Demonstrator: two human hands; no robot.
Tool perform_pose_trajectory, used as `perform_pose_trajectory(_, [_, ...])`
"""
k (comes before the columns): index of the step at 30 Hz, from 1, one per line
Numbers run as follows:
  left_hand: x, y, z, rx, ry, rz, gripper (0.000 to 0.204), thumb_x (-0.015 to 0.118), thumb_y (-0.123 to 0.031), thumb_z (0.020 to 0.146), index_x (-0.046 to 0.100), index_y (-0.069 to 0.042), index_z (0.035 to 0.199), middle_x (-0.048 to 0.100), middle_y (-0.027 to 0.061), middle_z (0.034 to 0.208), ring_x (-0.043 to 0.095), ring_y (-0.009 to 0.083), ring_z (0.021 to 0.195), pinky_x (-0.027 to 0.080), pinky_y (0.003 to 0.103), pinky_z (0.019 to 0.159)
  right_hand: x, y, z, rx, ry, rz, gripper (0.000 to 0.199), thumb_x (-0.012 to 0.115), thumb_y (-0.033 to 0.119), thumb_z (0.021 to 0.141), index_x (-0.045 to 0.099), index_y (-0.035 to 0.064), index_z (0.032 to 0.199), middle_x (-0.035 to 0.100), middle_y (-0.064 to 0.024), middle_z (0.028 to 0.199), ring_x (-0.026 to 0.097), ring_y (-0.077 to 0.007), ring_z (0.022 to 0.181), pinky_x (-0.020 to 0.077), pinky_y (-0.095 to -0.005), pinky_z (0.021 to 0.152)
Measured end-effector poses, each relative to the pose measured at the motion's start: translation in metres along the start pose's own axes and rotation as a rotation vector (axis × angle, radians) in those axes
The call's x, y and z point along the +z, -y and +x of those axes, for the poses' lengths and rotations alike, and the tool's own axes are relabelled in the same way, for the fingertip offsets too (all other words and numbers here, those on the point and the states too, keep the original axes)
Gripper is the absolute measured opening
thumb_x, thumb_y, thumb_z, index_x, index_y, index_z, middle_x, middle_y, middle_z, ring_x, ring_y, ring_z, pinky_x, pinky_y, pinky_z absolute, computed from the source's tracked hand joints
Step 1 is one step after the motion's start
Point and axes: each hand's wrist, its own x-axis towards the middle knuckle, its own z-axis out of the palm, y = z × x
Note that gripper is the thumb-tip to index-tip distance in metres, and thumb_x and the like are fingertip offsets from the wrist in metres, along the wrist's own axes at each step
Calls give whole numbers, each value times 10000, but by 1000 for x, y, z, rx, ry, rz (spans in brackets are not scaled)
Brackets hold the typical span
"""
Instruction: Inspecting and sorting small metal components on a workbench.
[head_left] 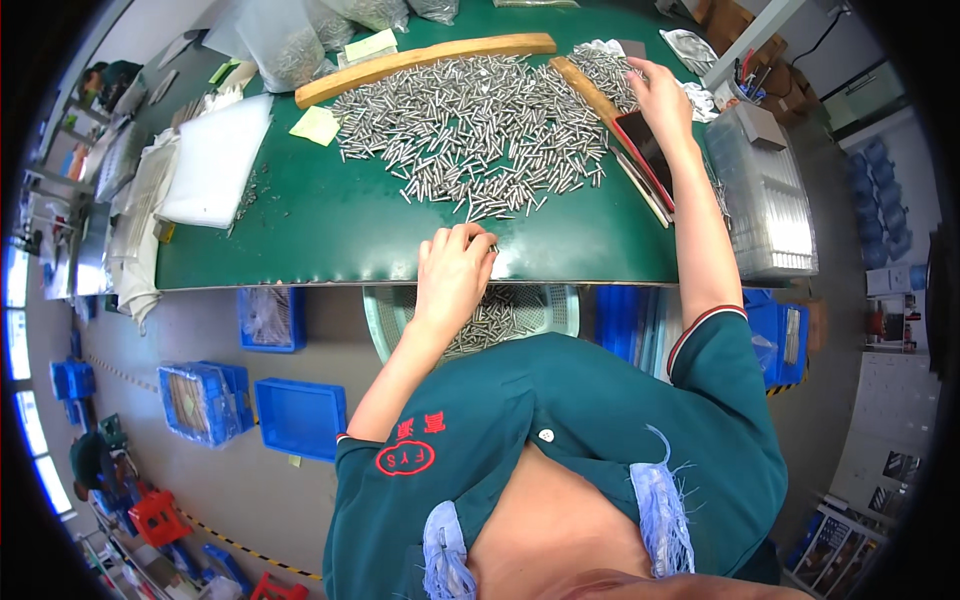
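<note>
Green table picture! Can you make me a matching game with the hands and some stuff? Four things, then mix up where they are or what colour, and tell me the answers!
Things
1. Pins
2. Basket
3. Left hand
4. Right hand

Places and colours
A. Over the table, by its near edge
B. Silver
C. At the table's far right
D. Pale green

Right pairs: 1-B, 2-D, 3-A, 4-C

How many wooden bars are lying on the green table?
2: one wooden bar lies along the far edge of the main metal pin pile; the other slants along its right side, near the right hand. More may be hidden.
</note>
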Motion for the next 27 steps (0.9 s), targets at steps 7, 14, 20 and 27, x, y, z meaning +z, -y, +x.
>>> perform_pose_trajectory(7, [-8,7,0,-27,51,-73,229,667,-140,803,631,-117,1028,587,28,1037,546,242,920,401,371,792,-20,85,-84,-98,660,841,243,647,154,879,657,28,1087,652,-40,1021,601,-109,955,482,-266,854])
perform_pose_trajectory(14, [-21,15,-2,-130,39,64,172,681,-161,791,651,-106,950,589,53,907,551,254,877,405,382,756,-4,123,-166,-325,701,417,265,681,193,822,646,100,1068,594,-59,932,640,-178,772,507,-314,699])
perform_pose_trajectory(20, [-19,10,-8,-141,44,15,129,665,-139,801,658,-107,926,582,57,862,548,262,835,415,387,747,1,132,-171,-362,587,359,236,686,225,816,644,109,1018,576,-34,916,624,-190,813,500,-326,687])
perform_pose_trajectory(27, [-24,7,-18,-246,46,-311,163,611,-106,875,659,-48,1020,631,66,859,600,201,735,486,323,664,15,138,-175,-517,414,282,226,708,264,785,658,136,965,579,-6,925,594,-191,839,500,-328,689])
